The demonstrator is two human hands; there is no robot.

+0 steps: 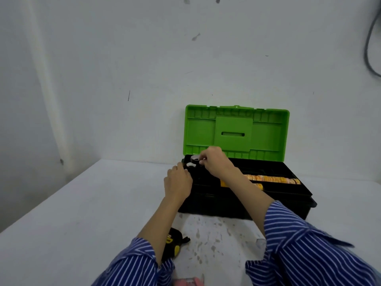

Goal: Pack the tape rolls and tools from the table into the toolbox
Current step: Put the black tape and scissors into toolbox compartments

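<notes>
Now pinching a dark tape roll [195,158] with right hand [214,162] over toolbox [243,205] at 12 o'clock; left hand [178,181] curled on its rim, grip unclear.

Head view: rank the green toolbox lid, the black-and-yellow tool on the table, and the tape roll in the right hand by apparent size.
1. green toolbox lid, clearly largest.
2. black-and-yellow tool, partly hidden by the left arm and nearer the camera, so unsure.
3. tape roll, smallest.

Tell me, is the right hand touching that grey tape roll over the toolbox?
Touching. The head view shows the right hand pinching the grey tape roll over the left end of the toolbox.
</notes>
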